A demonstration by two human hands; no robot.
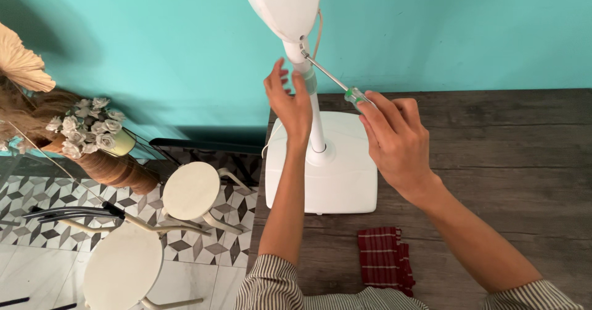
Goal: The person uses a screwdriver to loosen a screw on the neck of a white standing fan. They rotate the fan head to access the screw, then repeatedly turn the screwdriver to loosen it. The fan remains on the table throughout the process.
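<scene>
Now, right hand gripping screwdriver, fan pole

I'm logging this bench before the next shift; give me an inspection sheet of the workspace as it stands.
Surface: dark wooden table, grain visible, set against a turquoise wall.
Job's things: white pedestal appliance, square base, upright pole, head above; screwdriver with green handle, tip at the neck joint.
Clutter: folded red checked cloth at the near edge.
Hands: left hand around the pole below the neck, fingers partly open; right hand holding the screwdriver handle.
Cables: white cord running down behind the neck.
Surroundings: two round white stools, white flowers in a pot, patterned tile floor.
</scene>
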